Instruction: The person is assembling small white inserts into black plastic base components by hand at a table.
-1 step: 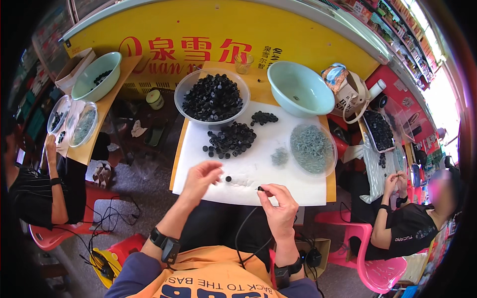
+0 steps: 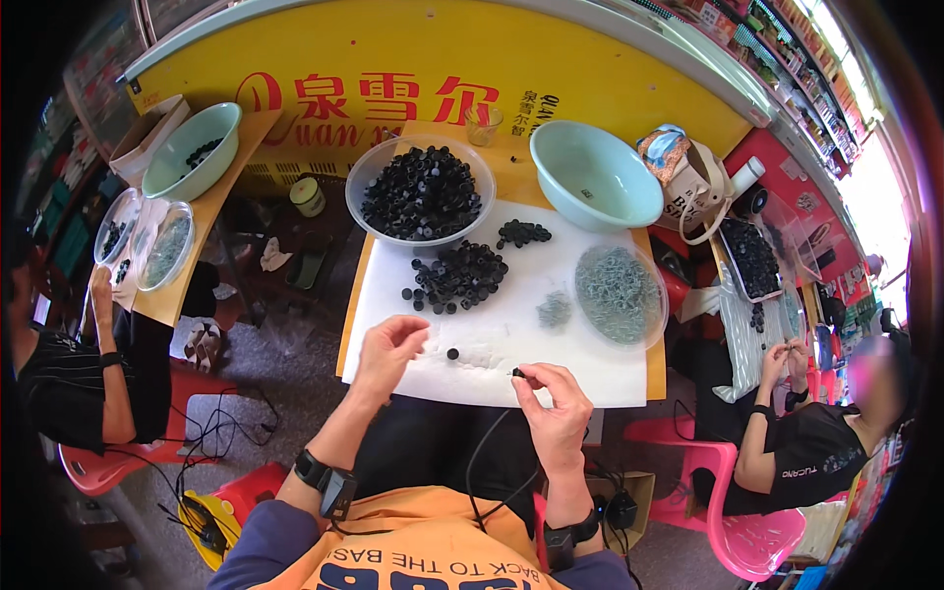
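My right hand [image 2: 554, 398], at the front edge of the white sheet, pinches a small black cap [image 2: 518, 373] between thumb and fingertips. Something thin and pale pokes out of its left side. To the left, my left hand [image 2: 385, 359] hovers above the sheet, its fingers loosely bent and apart, with nothing seen in it. One black cap [image 2: 452, 354] lies alone between the two hands. Beyond them are a loose heap of black caps [image 2: 462, 275], a smaller cluster of black pieces [image 2: 522, 233] and a little pile of thin grey-green pieces [image 2: 554, 311].
A clear bowl full of black caps [image 2: 423, 194] stands at the back left, a pale green basin [image 2: 596, 192] at the back right. A round tub of grey-green pieces [image 2: 619, 295] sits at right. Co-workers sit at both sides, near a pink chair [image 2: 752, 531]. Cables hang below.
My left hand has drawn slightly left, away from the lone cap, and its fingers have curled a little. My right hand keeps nearly the same place with its cap.
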Demonstrator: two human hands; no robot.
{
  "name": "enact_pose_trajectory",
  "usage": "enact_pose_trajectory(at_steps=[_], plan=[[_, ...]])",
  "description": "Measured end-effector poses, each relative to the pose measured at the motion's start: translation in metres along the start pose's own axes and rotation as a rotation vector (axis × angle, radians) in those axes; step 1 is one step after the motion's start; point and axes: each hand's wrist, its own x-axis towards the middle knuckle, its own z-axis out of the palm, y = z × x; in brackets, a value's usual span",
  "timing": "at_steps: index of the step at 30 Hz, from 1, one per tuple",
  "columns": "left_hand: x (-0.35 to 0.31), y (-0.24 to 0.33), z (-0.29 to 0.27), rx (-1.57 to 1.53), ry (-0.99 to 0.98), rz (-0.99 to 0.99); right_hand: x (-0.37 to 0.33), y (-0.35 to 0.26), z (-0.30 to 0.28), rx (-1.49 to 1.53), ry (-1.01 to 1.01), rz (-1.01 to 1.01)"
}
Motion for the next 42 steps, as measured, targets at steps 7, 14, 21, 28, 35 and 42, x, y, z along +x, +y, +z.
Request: enact_pose_trajectory(at_steps=[7,14,21,28,35,42], plan=[[-0.009,0.002,0.017,0.509,-0.051,0.284,-0.001,0.002,0.009,0.047,-0.039,-0.009],[-0.004,-0.017,0.032,0.654,-0.113,0.402,-0.003,0.001,0.006,0.04,-0.053,0.004],[-0.001,-0.007,0.02,-0.464,-0.313,-0.132,-0.004,0.0,0.007,0.017,-0.052,-0.045],[-0.021,0.009,0.026,-0.587,-0.302,-0.255,-0.004,-0.002,0.006,-0.015,-0.068,-0.085],[-0.032,0.022,0.031,-0.829,-0.361,-0.322,-0.008,0.002,0.006,0.188,-0.09,0.051],[-0.038,0.012,0.032,-0.835,-0.48,-0.208,-0.011,-0.008,0.011,0.216,-0.08,0.026]])
